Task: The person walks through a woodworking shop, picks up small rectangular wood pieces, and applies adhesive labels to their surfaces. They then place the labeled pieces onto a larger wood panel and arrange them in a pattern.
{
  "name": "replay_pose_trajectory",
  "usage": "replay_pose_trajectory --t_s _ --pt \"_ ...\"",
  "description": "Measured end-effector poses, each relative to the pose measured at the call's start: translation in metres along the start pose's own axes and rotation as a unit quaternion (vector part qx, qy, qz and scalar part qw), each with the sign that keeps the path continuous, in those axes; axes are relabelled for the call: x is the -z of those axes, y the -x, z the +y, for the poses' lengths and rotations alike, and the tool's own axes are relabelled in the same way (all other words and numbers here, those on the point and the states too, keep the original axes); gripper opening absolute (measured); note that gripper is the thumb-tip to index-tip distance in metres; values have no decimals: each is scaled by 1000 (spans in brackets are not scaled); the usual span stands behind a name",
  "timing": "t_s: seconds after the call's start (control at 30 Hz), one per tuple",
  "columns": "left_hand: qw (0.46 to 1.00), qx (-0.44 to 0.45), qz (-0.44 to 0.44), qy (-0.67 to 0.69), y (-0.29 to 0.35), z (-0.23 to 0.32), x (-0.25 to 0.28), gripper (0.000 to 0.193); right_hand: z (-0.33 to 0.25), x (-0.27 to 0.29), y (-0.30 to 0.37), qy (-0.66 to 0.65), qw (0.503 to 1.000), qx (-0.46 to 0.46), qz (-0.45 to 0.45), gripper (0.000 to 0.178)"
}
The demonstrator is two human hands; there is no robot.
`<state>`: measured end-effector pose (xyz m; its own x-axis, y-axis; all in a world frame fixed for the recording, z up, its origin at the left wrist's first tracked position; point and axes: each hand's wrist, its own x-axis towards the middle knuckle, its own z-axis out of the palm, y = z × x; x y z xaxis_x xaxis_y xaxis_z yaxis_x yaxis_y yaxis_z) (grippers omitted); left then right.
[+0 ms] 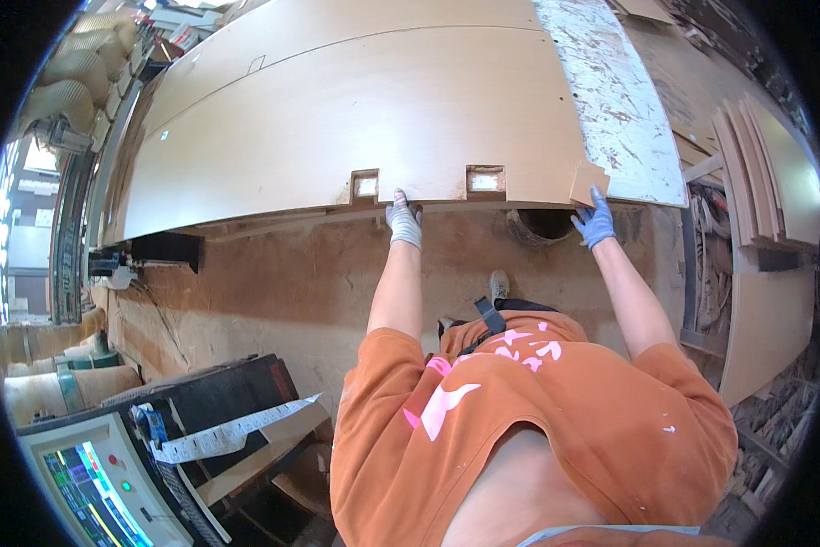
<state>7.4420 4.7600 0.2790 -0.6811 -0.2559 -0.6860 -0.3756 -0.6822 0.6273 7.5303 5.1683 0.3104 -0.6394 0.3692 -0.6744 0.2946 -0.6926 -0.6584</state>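
Observation:
A large light-brown wood panel [355, 118] lies flat in front of me, with two rectangular cutouts at its near edge. My left hand [403, 221], in a pale glove, grips that edge between the cutouts, its thumb on top and its other fingers partly hidden. In a blue glove, my right hand [596, 221] holds a small square board piece [589, 182] at the panel's near right corner. The thumb rests on the piece; the fingers beneath are mostly hidden.
A scuffed white board surface [615, 100] shows right of the panel. Several upright boards [765, 173] lean at the right. A control screen [91, 492] stands lower left, beside a paper measuring strip [237, 433]. Ribbed hoses [72, 77] run along the left. A round bin [542, 225] sits below the panel edge.

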Motion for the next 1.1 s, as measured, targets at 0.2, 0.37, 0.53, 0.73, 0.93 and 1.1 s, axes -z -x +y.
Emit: replay_pose_trajectory --t_s 0.2,0.37,0.53,0.73,0.93,1.1 --pt "1000 -16 16 -11 27 -2 16 61 17 25 24 41 999 29 6 61" --pt "1000 -17 14 -20 75 -9 65 40 53 80 76 13 1000 -10 -15 54" --pt "999 8 26 -39 149 0 123 41 73 129 183 -9 999 -41 -27 52" --pt "997 -21 21 -71 167 -3 161 40 109 138 224 -23 999 -44 -16 60" --pt "999 30 26 2 152 -7 151 47 100 123 200 -13 999 0 41 57" --pt "998 24 -17 -53 139 -10 137 39 87 97 162 -40 997 61 15 49"
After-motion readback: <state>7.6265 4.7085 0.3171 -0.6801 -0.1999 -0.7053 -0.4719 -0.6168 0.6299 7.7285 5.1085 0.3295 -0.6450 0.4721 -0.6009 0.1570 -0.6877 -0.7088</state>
